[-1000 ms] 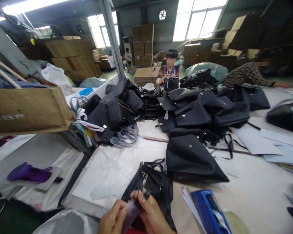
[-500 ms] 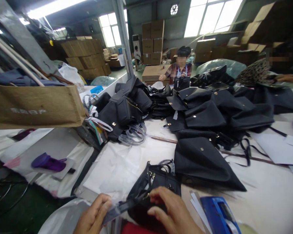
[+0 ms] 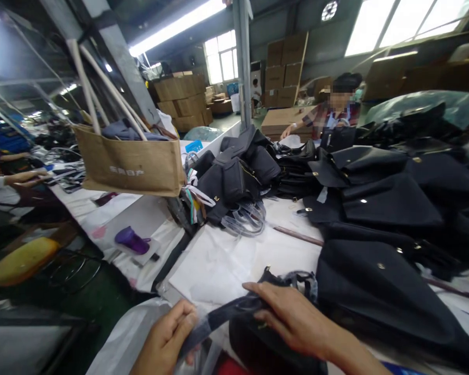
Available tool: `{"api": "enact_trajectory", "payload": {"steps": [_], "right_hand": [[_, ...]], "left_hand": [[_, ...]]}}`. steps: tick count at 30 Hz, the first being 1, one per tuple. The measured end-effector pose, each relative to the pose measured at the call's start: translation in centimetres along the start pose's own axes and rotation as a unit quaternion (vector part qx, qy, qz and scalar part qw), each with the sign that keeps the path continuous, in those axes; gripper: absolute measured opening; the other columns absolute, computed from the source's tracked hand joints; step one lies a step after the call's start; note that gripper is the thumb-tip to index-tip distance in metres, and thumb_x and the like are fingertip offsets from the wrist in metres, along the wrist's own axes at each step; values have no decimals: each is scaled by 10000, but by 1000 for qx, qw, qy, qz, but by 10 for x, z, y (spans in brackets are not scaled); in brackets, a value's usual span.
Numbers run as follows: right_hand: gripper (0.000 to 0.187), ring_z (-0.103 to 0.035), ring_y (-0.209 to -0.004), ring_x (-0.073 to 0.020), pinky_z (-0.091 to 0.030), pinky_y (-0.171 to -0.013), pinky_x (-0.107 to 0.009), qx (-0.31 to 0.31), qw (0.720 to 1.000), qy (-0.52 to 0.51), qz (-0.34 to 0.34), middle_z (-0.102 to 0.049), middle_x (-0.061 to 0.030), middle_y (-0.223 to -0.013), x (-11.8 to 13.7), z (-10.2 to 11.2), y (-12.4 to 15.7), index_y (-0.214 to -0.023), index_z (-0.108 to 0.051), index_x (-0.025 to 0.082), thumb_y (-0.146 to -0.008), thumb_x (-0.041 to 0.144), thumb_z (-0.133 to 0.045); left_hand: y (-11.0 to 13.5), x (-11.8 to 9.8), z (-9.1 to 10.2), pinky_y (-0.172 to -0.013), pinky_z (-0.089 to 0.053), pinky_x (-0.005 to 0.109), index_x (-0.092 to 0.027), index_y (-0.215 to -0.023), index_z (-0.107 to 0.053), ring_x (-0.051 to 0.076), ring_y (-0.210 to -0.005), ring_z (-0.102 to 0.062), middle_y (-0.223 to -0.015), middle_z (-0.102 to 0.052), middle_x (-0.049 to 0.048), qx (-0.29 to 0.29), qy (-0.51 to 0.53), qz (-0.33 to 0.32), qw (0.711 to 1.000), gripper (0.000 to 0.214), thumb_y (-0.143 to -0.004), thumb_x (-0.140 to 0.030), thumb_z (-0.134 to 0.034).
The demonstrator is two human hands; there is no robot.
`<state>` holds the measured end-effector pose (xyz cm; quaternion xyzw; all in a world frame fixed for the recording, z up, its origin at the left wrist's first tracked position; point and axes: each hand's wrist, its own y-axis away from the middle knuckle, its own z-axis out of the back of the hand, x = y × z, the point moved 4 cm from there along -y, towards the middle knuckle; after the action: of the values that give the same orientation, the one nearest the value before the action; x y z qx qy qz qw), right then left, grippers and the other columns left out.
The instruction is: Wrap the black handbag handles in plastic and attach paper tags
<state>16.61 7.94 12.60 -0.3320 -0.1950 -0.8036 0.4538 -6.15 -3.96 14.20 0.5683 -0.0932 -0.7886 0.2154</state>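
Left hand (image 3: 166, 333) grips one end of a black strap (image 3: 222, 314), clear film (image 3: 199, 329) around it. Right hand (image 3: 297, 315) over the other end, fingers extended; pinching or not, can't tell. Black bag (image 3: 261, 341) at the table's (image 3: 285, 214) near edge. Risks, my judgement: hard tug drags bag over that edge; slick film slides out of the left grip.
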Motion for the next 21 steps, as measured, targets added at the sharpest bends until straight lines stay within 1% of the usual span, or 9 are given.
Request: {"api": "enact_trajectory", "payload": {"steps": [1,3,5,8,11,13,16,19,21], "right_hand": [[477,-598,-994,-212,-418,-845,-293,12,1000,10,9,-624,-57,-1137,1,5,1,-1385,-356,292,-924,340,-469],[421,-614,-922,-189,-422,-783,-267,30,999,29,18,-639,-39,-1077,1,12,2,-1359,-398,313,-944,371,-438],[347,-620,-818,-158,-404,-688,-243,29,997,65,17,-649,-12,-996,-2,15,1,-1308,-456,343,-966,326,-397],[373,-592,-694,-134,-342,-588,-242,1,987,158,4,-628,9,-884,-6,20,2,-1272,-485,375,-948,202,-420],[464,-561,-667,-136,-317,-569,-251,-35,971,238,0,-592,8,-837,-8,24,5,-1281,-470,375,-904,105,-458],[490,-554,-683,-146,-327,-577,-257,-52,962,269,12,-582,2,-847,-9,23,6,-1293,-453,367,-887,93,-483],[462,-559,-711,-161,-363,-604,-268,-77,952,295,21,-578,-15,-868,-11,20,3,-1288,-454,331,-881,120,-515],[358,-564,-706,-170,-399,-608,-276,-86,946,313,25,-590,-30,-845,-4,15,0,-1230,-501,272,-886,175,-526],[265,-559,-665,-159,-414,-582,-268,-69,947,312,26,-602,-25,-796,8,11,5,-1166,-542,242,-906,226,-493]], "left_hand": [[-4,4,-4,-549,-437,221,-203,-776,-527,130,-525,-560,-607,-606,-21,21,8,-2,1000,334,-890,-499,-420],[-11,9,-10,-613,-450,240,-197,-804,-534,151,-599,-596,-648,-638,-1,46,11,-7,999,338,-907,-487,-393],[-18,9,-15,-602,-441,238,-198,-803,-536,156,-612,-594,-641,-635,-2,55,11,-10,998,342,-900,-497,-402],[-27,3,-24,-552,-416,231,-202,-765,-526,156,-577,-577,-601,-619,-12,74,-5,-14,997,366,-873,-537,-426],[-35,-3,-33,-567,-414,238,-199,-769,-524,159,-586,-587,-611,-636,-3,97,-32,-26,994,375,-885,-532,-398],[-41,-3,-38,-577,-416,242,-197,-775,-523,158,-593,-589,-621,-642,1,104,-33,-28,994,372,-891,-524,-388],[-49,1,-41,-566,-416,242,-201,-747,-514,158,-586,-585,-598,-632,-6,98,-17,-26,995,372,-871,-538,-418],[-50,2,-49,-548,-428,240,-204,-724,-513,156,-575,-588,-588,-627,-16,105,3,-14,994,384,-852,-561,-447],[-51,-3,-64,-572,-462,247,-196,-762,-554,150,-595,-601,-636,-644,-16,111,0,-3,994,372,-850,-549,-478]]}}
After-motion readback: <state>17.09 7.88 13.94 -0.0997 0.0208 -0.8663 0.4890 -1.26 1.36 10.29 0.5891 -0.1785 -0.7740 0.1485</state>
